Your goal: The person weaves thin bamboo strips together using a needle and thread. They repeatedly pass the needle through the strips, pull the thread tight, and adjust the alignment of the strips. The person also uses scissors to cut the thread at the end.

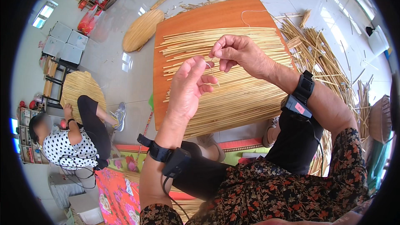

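Note:
Both my hands are raised over a low orange-brown board (196, 18) covered with rows of pale straw stalks (237, 96). My left hand (191, 81) pinches a thin pale thread (213, 71) between thumb and forefinger, its other fingers curled loosely. Just beside it on the right, my right hand (237, 54) pinches the same thread with thumb and fingertips. A short end of the thread dangles below the left fingertips. Another length of white thread (254, 11) lies at the board's far right edge. The stalks lie side by side across the board, below both hands.
Loose stalks (321, 54) are heaped on the floor to the right. An oval straw panel (143, 30) lies at the far left. A person in a dotted shirt (71, 148) sits at left, touching another straw panel (85, 91). A white bucket (378, 41) stands at far right.

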A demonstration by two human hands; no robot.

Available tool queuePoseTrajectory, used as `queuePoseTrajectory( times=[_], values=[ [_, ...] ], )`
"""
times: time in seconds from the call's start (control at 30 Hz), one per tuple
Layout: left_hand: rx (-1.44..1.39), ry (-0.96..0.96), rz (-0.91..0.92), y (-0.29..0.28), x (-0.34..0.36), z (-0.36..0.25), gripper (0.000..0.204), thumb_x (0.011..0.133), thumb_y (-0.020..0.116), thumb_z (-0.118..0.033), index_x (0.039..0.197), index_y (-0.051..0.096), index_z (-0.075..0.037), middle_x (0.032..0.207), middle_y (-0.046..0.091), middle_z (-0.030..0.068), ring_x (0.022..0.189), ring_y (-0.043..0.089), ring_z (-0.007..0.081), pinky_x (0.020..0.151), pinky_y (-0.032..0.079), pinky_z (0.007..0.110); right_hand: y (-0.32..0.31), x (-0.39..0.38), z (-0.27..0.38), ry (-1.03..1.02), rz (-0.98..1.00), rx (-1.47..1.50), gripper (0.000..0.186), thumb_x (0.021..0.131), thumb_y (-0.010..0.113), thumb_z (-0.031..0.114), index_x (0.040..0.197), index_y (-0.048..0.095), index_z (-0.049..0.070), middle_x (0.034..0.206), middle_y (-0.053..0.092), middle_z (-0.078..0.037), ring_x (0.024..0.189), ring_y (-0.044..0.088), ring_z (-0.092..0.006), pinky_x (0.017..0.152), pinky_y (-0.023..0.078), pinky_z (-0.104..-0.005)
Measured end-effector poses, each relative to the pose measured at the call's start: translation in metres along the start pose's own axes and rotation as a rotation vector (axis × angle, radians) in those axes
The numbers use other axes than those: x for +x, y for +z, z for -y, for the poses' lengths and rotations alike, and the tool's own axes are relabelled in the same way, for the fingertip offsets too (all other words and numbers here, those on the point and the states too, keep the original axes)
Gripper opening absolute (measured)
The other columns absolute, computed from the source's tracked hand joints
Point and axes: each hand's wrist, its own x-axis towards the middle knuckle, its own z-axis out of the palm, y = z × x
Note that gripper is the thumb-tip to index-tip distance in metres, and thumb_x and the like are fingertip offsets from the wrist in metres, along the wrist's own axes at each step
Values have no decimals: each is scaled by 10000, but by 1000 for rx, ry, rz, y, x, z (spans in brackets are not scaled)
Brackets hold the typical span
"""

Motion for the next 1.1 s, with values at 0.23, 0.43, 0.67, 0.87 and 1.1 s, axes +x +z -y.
queuePoseTrajectory(
  times=[0.23, 0.43, 0.67, 0.87, 1.1],
  values=[
    [66, 13, -32, -6, 4, 8, 184, 1079, 671, -209, 1210, 667, -79, 1116, 740, 71, 852, 722, 141, 672, 581, 264, 0, -1, 0, 9, 4, -25, 138, 1092, 651, 202, 1102, 705, 75, 946, 713, 14, 794, 699, -80, 750, 595, -252],
    [61, 96, -74, -9, 7, 11, 171, 1086, 660, -219, 1147, 661, -59, 1093, 756, 80, 827, 738, 148, 635, 586, 257, 2, -4, 4, 43, 44, -67, 139, 1102, 635, 198, 1100, 704, 77, 940, 705, 10, 816, 705, -88, 756, 595, -253],
    [70, 167, -146, -10, 9, 12, 163, 1094, 647, -219, 1161, 648, -70, 1174, 731, 82, 814, 718, 133, 650, 591, 267, 2, -4, 5, 86, 46, -41, 163, 1120, 601, 222, 1117, 632, 62, 1139, 762, -84, 826, 725, -111, 773, 625, -270],
    [-85, 188, -59, -14, 9, 10, 159, 1081, 666, -208, 1179, 645, -85, 1184, 726, 71, 858, 716, 133, 708, 592, 286, 8, -7, 8, 145, 13, 27, 170, 1114, 589, 187, 1123, 602, 18, 1158, 754, -135, 825, 773, -170, 769, 668, -303],
    [3, 181, -77, -9, 7, 1, 261, 1083, 657, -210, 1313, 609, -95, 1277, 693, 73, 871, 697, 133, 707, 558, 258, 4, -5, 6, 118, 37, -20, 174, 1113, 598, 197, 1133, 614, 25, 1220, 738, -141, 839, 761, -161, 779, 662, -305]
  ],
)
